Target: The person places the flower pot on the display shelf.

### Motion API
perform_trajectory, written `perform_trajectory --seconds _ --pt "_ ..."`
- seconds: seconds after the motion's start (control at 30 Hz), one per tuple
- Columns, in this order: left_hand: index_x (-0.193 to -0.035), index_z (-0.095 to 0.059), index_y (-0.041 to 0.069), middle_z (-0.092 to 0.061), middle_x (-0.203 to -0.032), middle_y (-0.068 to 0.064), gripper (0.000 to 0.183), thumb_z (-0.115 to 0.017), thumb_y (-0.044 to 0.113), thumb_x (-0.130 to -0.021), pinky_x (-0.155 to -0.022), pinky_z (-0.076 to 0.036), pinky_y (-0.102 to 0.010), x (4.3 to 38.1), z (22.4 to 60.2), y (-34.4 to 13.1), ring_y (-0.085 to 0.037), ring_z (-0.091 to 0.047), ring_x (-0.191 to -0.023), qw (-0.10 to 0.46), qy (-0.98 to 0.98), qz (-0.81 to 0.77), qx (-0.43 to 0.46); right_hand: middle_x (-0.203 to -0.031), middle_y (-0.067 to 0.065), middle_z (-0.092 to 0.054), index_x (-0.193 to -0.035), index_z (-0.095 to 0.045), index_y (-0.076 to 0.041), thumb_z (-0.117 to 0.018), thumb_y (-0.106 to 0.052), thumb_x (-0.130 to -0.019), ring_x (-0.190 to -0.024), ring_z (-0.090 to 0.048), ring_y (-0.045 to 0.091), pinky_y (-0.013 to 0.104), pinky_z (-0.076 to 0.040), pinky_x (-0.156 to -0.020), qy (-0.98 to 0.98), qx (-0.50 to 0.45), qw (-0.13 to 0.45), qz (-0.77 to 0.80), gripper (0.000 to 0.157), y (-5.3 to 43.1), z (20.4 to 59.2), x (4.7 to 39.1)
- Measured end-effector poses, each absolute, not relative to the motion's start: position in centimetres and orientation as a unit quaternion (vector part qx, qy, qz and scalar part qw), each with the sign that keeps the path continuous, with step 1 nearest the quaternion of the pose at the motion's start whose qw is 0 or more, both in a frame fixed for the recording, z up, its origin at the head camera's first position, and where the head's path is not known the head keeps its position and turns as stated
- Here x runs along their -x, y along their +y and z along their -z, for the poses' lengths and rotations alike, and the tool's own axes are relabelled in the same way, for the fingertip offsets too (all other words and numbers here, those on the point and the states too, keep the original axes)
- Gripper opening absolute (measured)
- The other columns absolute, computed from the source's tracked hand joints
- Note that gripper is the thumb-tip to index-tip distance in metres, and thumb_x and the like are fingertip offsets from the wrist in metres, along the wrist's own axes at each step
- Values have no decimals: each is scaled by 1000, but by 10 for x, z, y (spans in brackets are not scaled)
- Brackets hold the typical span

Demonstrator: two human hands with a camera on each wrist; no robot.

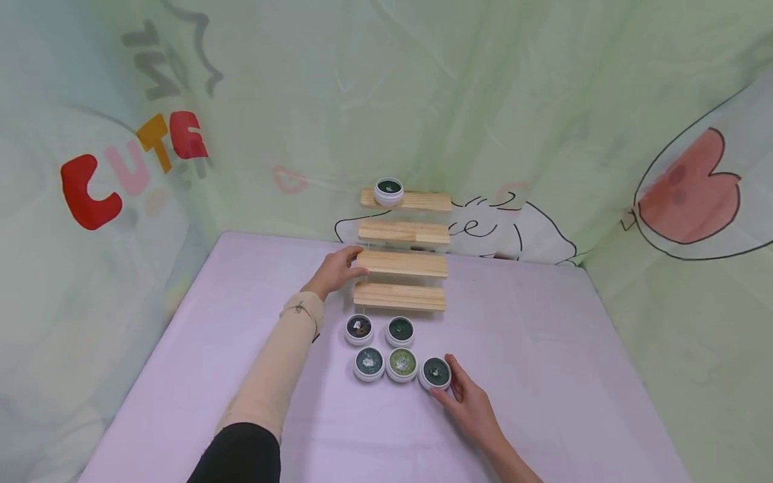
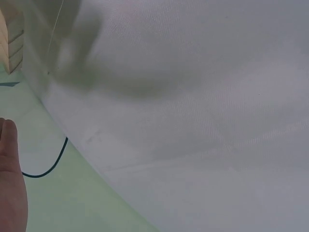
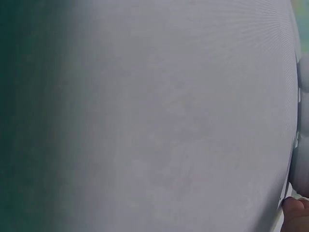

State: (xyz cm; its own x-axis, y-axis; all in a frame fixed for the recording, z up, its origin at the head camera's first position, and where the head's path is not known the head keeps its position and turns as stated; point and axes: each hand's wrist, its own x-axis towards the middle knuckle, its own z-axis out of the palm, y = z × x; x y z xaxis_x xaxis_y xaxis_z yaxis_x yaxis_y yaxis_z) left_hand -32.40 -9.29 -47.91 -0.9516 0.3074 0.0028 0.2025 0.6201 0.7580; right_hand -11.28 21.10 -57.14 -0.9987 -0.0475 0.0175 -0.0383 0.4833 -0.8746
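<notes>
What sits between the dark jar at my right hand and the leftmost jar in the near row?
In the head view, a light green jar sits between the dark jar at your right hand and the leftmost jar.

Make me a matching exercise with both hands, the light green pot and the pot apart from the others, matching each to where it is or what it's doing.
1. Left hand
2. Right hand
3. Light green pot
4. Pot apart from the others

A. Between two darker pots
B. On the top board
C. Holding the rightmost pot
D. At the third board down

Pairs: 1-D, 2-C, 3-A, 4-B
</notes>
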Motion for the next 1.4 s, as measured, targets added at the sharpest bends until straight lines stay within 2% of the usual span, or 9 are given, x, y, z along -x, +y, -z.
perform_trajectory --seconds 0.27,0.57,0.8,1.07,1.4 --pt "-143 -44 -3 -48 -144 -20 66 -72 25 -90 -111 -40 -36 324 480 -92 -31 -48 -132 63 899 -410 -140 -148 23 -40 -144 -41 6 -79 -15 -83 -132 -43 32 16 -37 -101 863 35 -17 504 75 209 573 114" --pt "-143 -45 -3 -48 -144 -20 65 -72 24 -90 -111 -39 -37 320 472 -90 -31 -47 -132 67 900 -409 -135 -144 16 -48 -144 -45 0 -81 -15 -81 -130 -46 24 9 -39 -96 870 22 -14 492 74 207 572 116" --pt "-143 -44 -4 -48 -144 -21 65 -72 23 -90 -111 -39 -38 317 469 -90 -32 -47 -133 69 899 -412 -135 -147 19 -43 -145 -41 5 -78 -12 -83 -132 -43 26 21 -41 -101 850 18 -5 527 74 206 563 122" --pt "-142 -45 -3 -48 -144 -20 64 -72 23 -90 -111 -39 -38 318 471 -90 -31 -47 -132 67 899 -412 -130 -152 16 -38 -149 -35 1 -76 -11 -85 -134 -42 22 23 -42 -101 823 -38 23 567 77 205 542 140" --pt "-144 -44 -2 -48 -145 -19 65 -72 23 -91 -111 -40 -38 321 476 -90 -32 -48 -132 68 900 -412 -127 -156 12 -32 -152 -30 -2 -72 -12 -90 -139 -37 21 13 -43 -97 800 -45 4 598 76 209 517 176"
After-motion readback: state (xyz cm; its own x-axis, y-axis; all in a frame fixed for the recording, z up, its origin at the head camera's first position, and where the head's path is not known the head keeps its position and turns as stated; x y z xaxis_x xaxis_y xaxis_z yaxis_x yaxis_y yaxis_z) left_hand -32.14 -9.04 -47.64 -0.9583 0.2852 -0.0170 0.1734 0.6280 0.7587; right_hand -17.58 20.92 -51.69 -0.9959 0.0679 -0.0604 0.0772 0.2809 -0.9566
